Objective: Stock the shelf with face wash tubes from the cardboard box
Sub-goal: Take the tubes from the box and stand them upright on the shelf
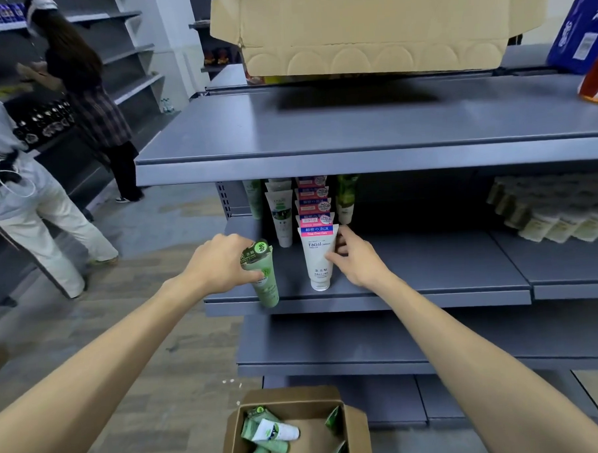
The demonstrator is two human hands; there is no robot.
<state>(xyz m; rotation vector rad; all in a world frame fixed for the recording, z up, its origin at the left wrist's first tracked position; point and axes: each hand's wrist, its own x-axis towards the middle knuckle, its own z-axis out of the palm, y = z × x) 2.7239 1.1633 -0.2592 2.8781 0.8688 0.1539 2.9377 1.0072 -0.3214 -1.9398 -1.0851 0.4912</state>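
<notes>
My left hand grips a green face wash tube at the front left corner of the grey middle shelf. My right hand touches the right side of a white tube with a pink and blue top, which stands upright at the front of a row of like tubes. Behind stand white-green tubes and a dark green one. The open cardboard box sits on the floor below, holding several green and white tubes.
A large cardboard box rests on the top shelf, with blue and orange packs at right. Pale packets fill the middle shelf's right section. Two people stand at shelving on the left.
</notes>
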